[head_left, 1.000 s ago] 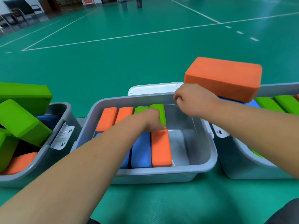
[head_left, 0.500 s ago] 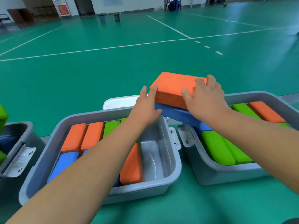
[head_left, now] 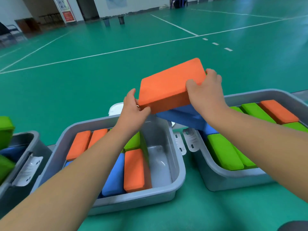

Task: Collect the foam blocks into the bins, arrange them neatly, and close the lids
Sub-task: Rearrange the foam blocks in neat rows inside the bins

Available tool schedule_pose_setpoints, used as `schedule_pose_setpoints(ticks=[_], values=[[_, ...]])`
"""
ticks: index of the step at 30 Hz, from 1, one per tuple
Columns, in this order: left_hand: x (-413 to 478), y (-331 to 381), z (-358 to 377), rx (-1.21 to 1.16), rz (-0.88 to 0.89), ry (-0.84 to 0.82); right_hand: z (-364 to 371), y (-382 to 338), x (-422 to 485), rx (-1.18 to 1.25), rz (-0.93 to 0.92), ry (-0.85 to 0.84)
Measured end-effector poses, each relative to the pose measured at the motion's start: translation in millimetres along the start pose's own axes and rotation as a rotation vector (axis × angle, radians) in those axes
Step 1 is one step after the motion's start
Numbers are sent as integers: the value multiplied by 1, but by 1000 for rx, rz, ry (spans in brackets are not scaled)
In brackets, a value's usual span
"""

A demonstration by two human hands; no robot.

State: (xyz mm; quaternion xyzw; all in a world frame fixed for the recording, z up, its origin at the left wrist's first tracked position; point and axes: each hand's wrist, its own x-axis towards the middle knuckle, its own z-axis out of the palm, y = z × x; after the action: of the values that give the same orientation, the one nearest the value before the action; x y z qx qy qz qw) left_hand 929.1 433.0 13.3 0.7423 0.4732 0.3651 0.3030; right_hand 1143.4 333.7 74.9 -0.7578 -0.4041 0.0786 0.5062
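Note:
A large orange foam block (head_left: 170,85) is held tilted in the air between both hands. My left hand (head_left: 133,105) grips its near left corner and my right hand (head_left: 205,92) grips its right end. Under it a blue block (head_left: 185,116) lies slanted across the left rim of the right grey bin (head_left: 216,179), which holds green and orange blocks. The middle grey bin (head_left: 173,164) below my left arm holds orange, green and blue blocks standing in rows, with a bare strip along its right side.
A third grey bin (head_left: 25,147) at the left edge holds green and blue blocks, with a white latch on its side. A white lid (head_left: 115,109) lies behind the middle bin. Green sports floor with white lines stretches ahead.
Both hands have closed on the orange block and lifted it off the blue block, tilting it up. A second ago my left hand was down in the middle bin.

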Motion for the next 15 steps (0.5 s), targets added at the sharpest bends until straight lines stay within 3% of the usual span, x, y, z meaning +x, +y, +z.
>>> schedule_pose_setpoints(ticks=[6, 10, 15], values=[[-34, -21, -40, 42, -130, -272, 13, -32, -12, 71, -13, -36], [-49, -34, -53, 248, -173, -495, 25, -52, -26, -122, -80, -137], [-66, -57, -41, 494, -92, -728, 49, -64, -54, -420, -84, -335]])
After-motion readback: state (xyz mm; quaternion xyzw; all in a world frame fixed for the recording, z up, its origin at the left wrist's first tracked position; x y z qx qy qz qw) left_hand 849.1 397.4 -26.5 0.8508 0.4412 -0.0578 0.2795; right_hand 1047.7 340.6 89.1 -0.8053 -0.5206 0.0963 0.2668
